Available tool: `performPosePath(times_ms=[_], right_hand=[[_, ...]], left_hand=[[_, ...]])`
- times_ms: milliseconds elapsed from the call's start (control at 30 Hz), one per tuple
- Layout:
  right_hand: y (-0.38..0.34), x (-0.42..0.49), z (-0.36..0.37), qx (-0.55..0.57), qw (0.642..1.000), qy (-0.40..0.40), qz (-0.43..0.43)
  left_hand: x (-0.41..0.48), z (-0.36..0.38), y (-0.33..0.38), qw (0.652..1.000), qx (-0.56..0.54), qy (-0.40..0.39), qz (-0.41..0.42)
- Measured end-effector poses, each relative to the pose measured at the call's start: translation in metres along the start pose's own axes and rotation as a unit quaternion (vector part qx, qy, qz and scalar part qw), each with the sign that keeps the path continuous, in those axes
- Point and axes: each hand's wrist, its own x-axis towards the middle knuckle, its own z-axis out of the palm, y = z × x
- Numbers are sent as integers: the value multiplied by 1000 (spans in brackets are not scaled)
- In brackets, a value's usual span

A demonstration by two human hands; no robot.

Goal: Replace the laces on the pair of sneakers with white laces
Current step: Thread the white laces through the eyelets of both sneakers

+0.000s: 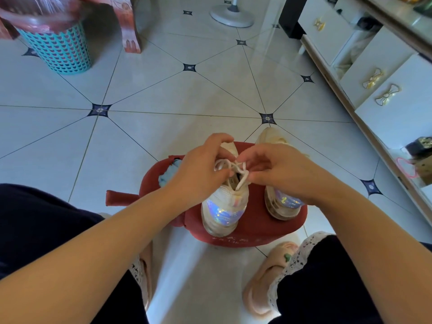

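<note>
Left hand (202, 170), right hand (281, 170), pinching white lace (242, 180) between

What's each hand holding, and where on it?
Both pinch the white lace above the sneaker opening: left hand on the left loop, right hand on the right strand.

Sneakers (223, 206): cream upper; iridescent heel panel, blue-violet-pink sheen.
White lace (243, 177): plain white.
Stool cover (256, 220): brick red; faint pale lettering on front edge; light blue patch (169, 174) on left side.
Floor (163, 94): pale grey-white tile, dark joint lines, navy four-point star inset at tile corners.
Basket (60, 52): turquoise, openwork scale pattern; pink liner bag (39, 17).
Slippers (264, 277): peach-pink; small green mark on right one.
Trousers (35, 225): dark navy; cuffs white with black speckle.
Cabinet (397, 108): white fronts; gold bow-shaped handles (387, 94).
</note>
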Motion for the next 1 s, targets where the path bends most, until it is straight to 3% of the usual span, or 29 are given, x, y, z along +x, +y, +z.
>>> performPosePath(times_ms=[200, 300, 367, 433, 500, 567, 600, 700, 833, 1000], right_hand=[[0, 4, 21, -207, 974, 60, -65], [-2, 9, 29, -306, 946, 53, -89], [-3, 10, 29, -333, 938, 37, -90], [-4, 8, 25, -286, 955, 3, -75], [-9, 4, 14, -162, 986, -16, -43], [-12, -1, 0, -35, 999, 4, -16], [-9, -2, -6, -22, 999, 25, -14], [0, -3, -18, -97, 994, 53, 9], [10, -1, -13, -139, 989, 27, 50], [18, 5, 6, -127, 990, -7, 58]], left_hand=[[-7, 2, 5, 995, -89, -17, -35], [-7, 0, 5, 979, -190, -15, -67], [-9, 0, 5, 979, -189, -27, -68], [-10, 2, 5, 993, -106, -37, -45], [-10, 2, 5, 999, -29, -34, -16], [-8, 3, 6, 999, -14, -32, -16], [-7, 3, 7, 999, -11, -31, -22], [-3, 5, 9, 999, 26, -23, -35], [-1, 7, 7, 996, 87, -20, -23], [0, 4, 9, 992, 122, -18, -2]])
